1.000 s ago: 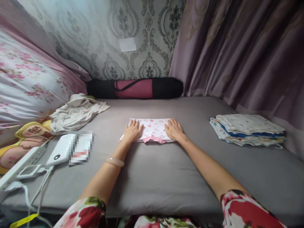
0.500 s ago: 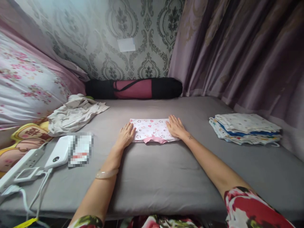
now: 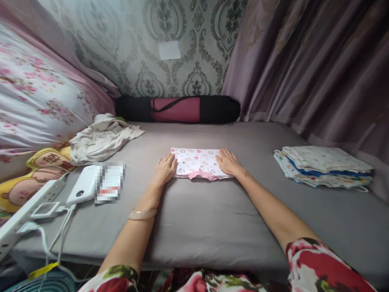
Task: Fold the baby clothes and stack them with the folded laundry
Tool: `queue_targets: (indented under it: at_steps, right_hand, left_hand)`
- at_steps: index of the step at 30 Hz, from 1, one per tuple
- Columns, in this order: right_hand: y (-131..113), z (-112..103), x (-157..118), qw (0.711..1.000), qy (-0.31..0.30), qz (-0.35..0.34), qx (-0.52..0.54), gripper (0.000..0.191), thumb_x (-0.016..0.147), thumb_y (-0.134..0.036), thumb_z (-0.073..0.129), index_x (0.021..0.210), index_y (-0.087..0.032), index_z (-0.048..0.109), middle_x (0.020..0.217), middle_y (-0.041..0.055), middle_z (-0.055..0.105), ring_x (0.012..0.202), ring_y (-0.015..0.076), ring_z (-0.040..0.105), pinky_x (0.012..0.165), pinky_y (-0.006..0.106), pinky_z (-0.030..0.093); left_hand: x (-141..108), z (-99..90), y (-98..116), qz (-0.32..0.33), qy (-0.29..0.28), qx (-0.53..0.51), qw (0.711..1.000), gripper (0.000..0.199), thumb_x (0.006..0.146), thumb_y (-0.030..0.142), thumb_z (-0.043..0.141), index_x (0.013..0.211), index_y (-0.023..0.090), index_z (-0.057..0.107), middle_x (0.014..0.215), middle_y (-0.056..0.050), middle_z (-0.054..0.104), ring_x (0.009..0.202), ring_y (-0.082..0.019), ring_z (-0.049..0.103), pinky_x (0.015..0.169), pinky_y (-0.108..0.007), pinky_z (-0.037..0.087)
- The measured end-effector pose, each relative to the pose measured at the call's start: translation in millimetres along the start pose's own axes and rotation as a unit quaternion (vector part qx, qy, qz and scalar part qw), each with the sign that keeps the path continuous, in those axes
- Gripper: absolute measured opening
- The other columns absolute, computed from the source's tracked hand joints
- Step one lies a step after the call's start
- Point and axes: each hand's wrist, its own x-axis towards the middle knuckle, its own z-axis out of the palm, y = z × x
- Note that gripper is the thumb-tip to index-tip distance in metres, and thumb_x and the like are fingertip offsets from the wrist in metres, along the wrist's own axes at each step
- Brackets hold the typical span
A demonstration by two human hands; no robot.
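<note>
A folded white garment (image 3: 196, 161) with a pink print and a pink neckline edge lies flat on the grey sheet (image 3: 212, 223). My left hand (image 3: 166, 167) rests at its left end, palm down, with the fingertips on the cloth edge. Over its right end lies my right hand (image 3: 227, 163), flat, fingers pointing away and slightly inward. Neither hand grips the cloth.
Folded clothes (image 3: 325, 164) are stacked at the right. On the left lie a crumpled cloth (image 3: 103, 138), a white power bank (image 3: 82, 186), a blurred packet (image 3: 110, 182), a power strip (image 3: 36, 211) and cables. A rolled bag (image 3: 176, 109) lies along the wall.
The view has shifted a little, so most things sit slightly further right in the picture. Both hands remain on the garment's ends, and the garment looks unchanged.
</note>
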Motion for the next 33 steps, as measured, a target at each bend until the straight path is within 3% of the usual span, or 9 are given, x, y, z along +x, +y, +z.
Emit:
queue_targets:
  at_steps: [4,10,16,23,33]
  right_hand:
    - [-18,-5,-1,1.0,0.014,-0.019,-0.015,0.062,0.099,-0.04,0.02,0.148,-0.003,0.034,0.157,0.0163,0.028,0.146,0.0261,0.02,0.119,0.044,0.01]
    - [-53,0,0,0.999,0.02,-0.043,0.014,0.063,0.1,-0.041,0.019,0.149,-0.003,0.032,0.157,0.0161,0.027,0.146,0.0252,0.019,0.119,0.042,0.01]
    - [-59,10,-1,0.999,0.019,-0.024,0.017,0.062,0.099,-0.04,0.022,0.149,-0.004,0.032,0.157,0.0148,0.028,0.146,0.0241,0.021,0.119,0.042,0.009]
    - [-60,5,1,1.0,-0.009,-0.022,0.013,0.062,0.099,-0.039,0.022,0.149,-0.002,0.031,0.157,0.0168,0.026,0.146,0.0275,0.02,0.118,0.046,0.012]
    - [-110,8,-2,0.996,0.016,-0.077,0.052,0.062,0.1,-0.039,0.019,0.149,-0.003,0.031,0.158,0.0161,0.024,0.147,0.0262,0.017,0.118,0.048,0.009]
  left_hand:
    - [-1,0.8,-1,0.007,0.017,-0.004,1.0,0.041,0.099,0.033,0.032,0.133,0.021,0.05,0.145,-0.011,0.049,0.135,-0.024,0.043,0.113,-0.046,0.033]
    - [-2,0.6,-1,0.001,0.021,-0.01,1.0,0.04,0.099,0.034,0.031,0.131,0.021,0.051,0.144,-0.009,0.05,0.135,-0.023,0.043,0.113,-0.043,0.034]
    - [-1,0.2,-1,0.005,0.025,-0.004,1.0,0.039,0.099,0.033,0.03,0.129,0.02,0.052,0.141,-0.01,0.053,0.134,-0.023,0.045,0.112,-0.042,0.034]
    - [-1,-0.9,1,-0.016,0.024,-0.012,1.0,0.036,0.1,0.032,0.031,0.127,0.022,0.053,0.141,-0.008,0.053,0.134,-0.022,0.044,0.11,-0.04,0.036]
    - [0,-0.6,-2,-0.004,0.062,-0.012,0.998,0.025,0.098,0.027,0.038,0.11,0.022,0.059,0.122,-0.008,0.064,0.116,-0.021,0.056,0.101,-0.034,0.041]
